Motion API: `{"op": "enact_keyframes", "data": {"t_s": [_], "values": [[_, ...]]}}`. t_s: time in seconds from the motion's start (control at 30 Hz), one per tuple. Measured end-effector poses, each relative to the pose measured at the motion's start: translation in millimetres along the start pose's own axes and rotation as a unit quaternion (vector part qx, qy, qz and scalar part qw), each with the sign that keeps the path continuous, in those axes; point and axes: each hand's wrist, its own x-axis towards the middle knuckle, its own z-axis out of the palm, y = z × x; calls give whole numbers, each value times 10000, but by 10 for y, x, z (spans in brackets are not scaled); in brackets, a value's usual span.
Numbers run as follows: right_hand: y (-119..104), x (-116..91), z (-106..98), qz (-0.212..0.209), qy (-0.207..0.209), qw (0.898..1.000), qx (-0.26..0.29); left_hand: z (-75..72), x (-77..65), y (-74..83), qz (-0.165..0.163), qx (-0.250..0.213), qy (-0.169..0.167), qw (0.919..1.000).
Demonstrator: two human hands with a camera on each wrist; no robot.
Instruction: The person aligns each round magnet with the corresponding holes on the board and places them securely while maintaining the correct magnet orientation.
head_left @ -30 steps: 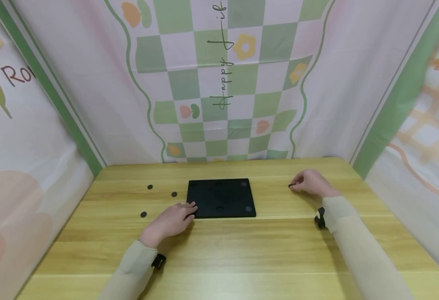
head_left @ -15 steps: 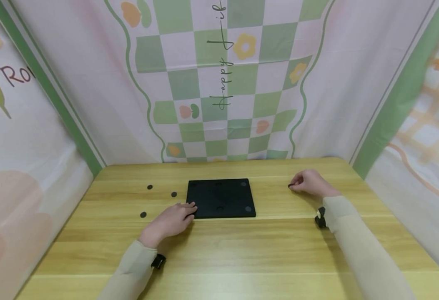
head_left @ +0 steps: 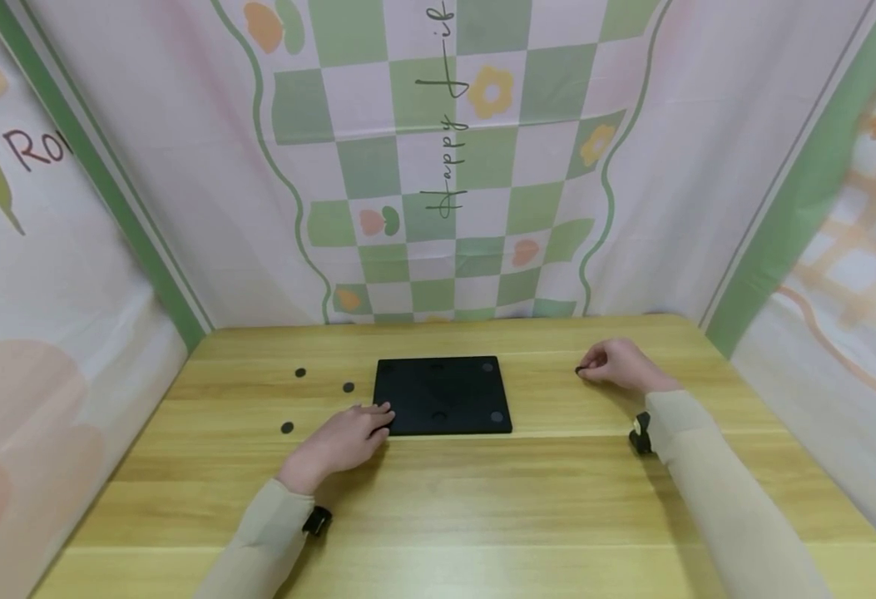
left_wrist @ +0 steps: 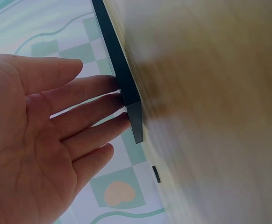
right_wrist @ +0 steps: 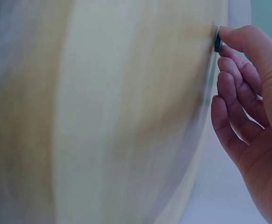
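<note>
A flat black rectangular board (head_left: 445, 387) lies mid-table, marked with several round spots along its two long sides. The two spots at its right end look greyer than the rest. My left hand (head_left: 343, 438) rests its extended fingertips on the board's near left corner; in the left wrist view, straight fingers (left_wrist: 91, 114) touch the board's edge (left_wrist: 119, 60). Off to the right of the board, my right hand (head_left: 621, 364) pinches a small black disc (head_left: 579, 370) between thumb and index finger, low over the wood. The right wrist view shows this disc (right_wrist: 218, 41) edge-on.
Three loose black discs lie left of the board: a far one (head_left: 300, 373), one closest to the board (head_left: 348, 388) and a near one (head_left: 287, 428). The wooden table (head_left: 452, 507) ends at a printed cloth (head_left: 438, 283) behind; more cloth hangs at both sides.
</note>
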Motion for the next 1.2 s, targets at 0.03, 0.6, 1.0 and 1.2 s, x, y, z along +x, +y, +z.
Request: {"op": "enact_keyframes", "data": {"t_s": [0.03,0.6,1.0,1.2], "values": [[1,3,7,3,18,10000,24,1,0,0,4,21,-13,10000],[-198,119,63,-146,136,9998,91,0,14,3,-34,76,-24,10000],[-301,192,135,-269,132,9994,176,3,16,3,11,125,4,9999],[-350,233,165,-275,116,9994,166,-1,16,3,7,118,-19,9999]]}}
